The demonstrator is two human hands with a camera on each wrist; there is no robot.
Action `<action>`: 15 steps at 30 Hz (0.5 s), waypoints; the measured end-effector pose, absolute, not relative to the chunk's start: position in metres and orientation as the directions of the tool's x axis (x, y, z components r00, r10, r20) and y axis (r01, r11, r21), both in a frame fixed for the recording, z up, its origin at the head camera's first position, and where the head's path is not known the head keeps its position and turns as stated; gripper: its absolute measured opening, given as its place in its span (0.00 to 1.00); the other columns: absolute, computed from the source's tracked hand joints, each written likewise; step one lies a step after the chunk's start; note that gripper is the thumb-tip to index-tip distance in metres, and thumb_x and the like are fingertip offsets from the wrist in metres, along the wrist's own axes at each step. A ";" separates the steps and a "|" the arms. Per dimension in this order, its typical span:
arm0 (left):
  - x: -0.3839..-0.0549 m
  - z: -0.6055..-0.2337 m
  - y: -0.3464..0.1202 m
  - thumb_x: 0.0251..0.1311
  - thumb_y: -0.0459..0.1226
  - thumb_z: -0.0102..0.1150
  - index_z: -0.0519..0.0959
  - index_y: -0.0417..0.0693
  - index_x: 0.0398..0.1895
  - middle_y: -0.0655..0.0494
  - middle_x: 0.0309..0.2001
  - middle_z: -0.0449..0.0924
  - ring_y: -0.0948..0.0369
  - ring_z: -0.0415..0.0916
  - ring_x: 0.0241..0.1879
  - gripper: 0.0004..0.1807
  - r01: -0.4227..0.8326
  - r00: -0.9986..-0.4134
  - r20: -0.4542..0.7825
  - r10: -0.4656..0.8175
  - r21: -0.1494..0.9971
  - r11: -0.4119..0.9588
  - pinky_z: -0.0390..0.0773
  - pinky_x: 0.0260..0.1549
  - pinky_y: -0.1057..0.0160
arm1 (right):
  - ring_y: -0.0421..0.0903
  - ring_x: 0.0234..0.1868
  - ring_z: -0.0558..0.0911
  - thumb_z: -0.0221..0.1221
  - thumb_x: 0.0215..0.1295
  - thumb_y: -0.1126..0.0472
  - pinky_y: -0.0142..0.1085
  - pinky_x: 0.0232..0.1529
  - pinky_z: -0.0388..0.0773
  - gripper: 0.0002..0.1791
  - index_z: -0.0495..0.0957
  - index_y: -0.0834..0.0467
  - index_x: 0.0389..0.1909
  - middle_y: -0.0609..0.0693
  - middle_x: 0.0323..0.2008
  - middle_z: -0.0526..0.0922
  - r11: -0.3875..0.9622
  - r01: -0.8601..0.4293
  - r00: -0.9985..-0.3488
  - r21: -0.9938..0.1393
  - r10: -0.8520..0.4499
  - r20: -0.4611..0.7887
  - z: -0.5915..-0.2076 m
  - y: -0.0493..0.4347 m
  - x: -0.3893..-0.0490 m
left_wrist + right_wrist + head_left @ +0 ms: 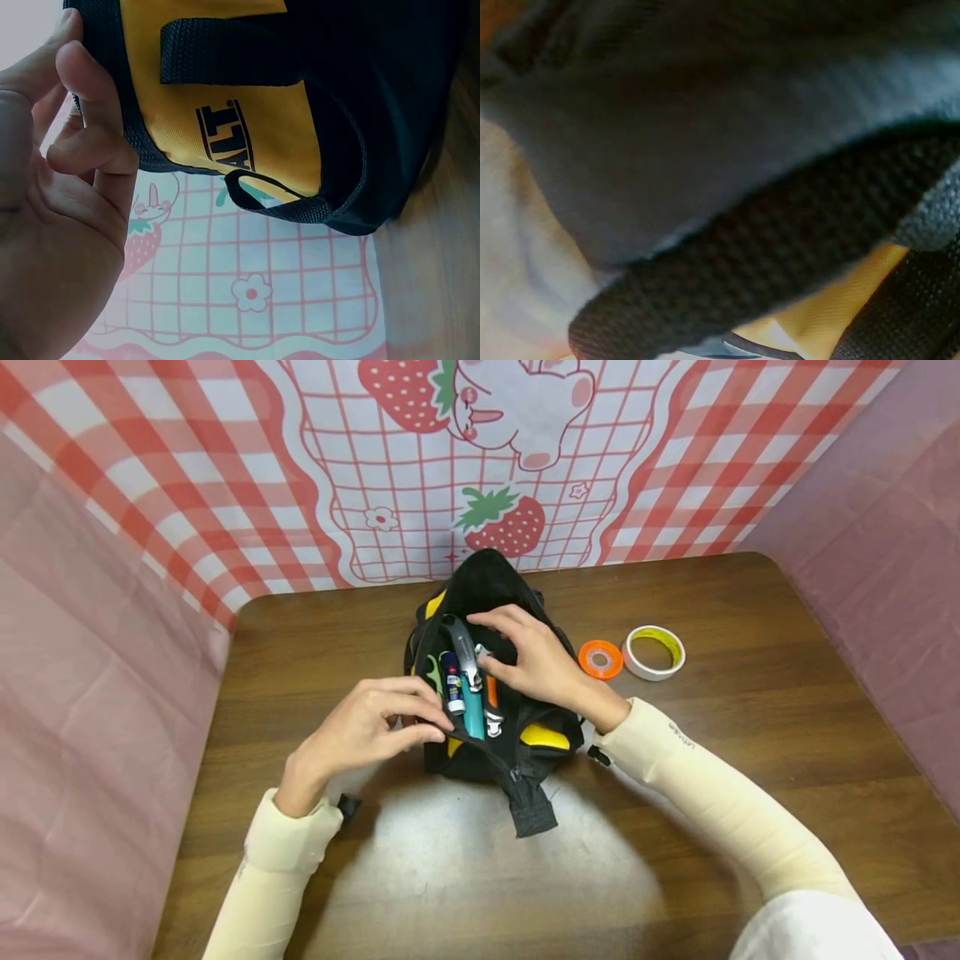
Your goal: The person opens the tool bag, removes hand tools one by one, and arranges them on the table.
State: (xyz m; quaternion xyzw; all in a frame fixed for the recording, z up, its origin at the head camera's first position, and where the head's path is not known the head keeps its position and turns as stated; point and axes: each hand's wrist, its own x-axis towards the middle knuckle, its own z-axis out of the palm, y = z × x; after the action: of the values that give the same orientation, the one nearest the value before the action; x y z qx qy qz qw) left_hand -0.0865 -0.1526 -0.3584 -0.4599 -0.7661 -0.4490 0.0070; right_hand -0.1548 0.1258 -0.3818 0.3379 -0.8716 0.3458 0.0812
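A black-and-yellow tool bag (545,737) stands unzipped near the back of the table. My left hand (375,718) pinches its left front rim between thumb and fingers; the left wrist view shows that hand (82,187) at the zipper edge. Inside the mouth, my right hand (528,656) reaches in with thumb and fingers apart, thumb tip right at a silver-and-orange tool (492,693). Left of that lie a grey-handled tool (462,647), a teal handle (473,710), a dark-blue glue stick (453,681) and a green piece (434,672). Bag fabric (667,150) fills the right wrist view.
Right of the bag, an orange tape roll (601,660) and a white tape roll with a yellow inside (654,653) lie on the wooden table (750,735). A strawberry-print cloth (480,468) hangs behind, with pink cloth at both sides. The bag's strap (533,810) points toward the front.
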 end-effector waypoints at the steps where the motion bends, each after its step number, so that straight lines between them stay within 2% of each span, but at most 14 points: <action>1: -0.086 -0.359 -0.153 0.59 0.33 0.73 0.90 0.57 0.41 0.64 0.42 0.84 0.69 0.77 0.35 0.10 0.709 -0.578 0.421 0.699 0.683 0.175 0.75 0.28 0.69 | 0.50 0.61 0.77 0.69 0.64 0.57 0.47 0.59 0.76 0.31 0.74 0.53 0.68 0.53 0.62 0.76 0.547 -0.638 -0.764 -0.541 -0.538 0.357 -0.383 0.125 -0.155; 5: -0.086 -0.359 -0.156 0.59 0.34 0.73 0.90 0.59 0.41 0.65 0.42 0.84 0.70 0.73 0.30 0.10 0.701 -0.589 0.408 0.697 0.687 0.190 0.72 0.21 0.70 | 0.50 0.62 0.76 0.71 0.63 0.57 0.49 0.61 0.74 0.34 0.73 0.53 0.70 0.54 0.62 0.75 0.592 -0.613 -0.780 -0.523 -0.557 0.284 -0.390 0.123 -0.156; 15: -0.086 -0.358 -0.156 0.59 0.37 0.73 0.90 0.61 0.42 0.67 0.42 0.83 0.71 0.72 0.28 0.09 0.694 -0.600 0.392 0.697 0.688 0.211 0.72 0.21 0.68 | 0.53 0.61 0.76 0.72 0.62 0.53 0.51 0.62 0.73 0.38 0.70 0.52 0.72 0.55 0.62 0.75 0.663 -0.551 -0.816 -0.507 -0.554 0.163 -0.402 0.120 -0.162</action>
State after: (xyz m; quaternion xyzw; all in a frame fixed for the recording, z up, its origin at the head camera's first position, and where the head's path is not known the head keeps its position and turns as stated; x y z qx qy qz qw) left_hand -0.0860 -0.1563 -0.3581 -0.4471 -0.7780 -0.4414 -0.0018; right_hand -0.1618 0.1201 -0.4025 0.3029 -0.9118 0.2772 -0.0025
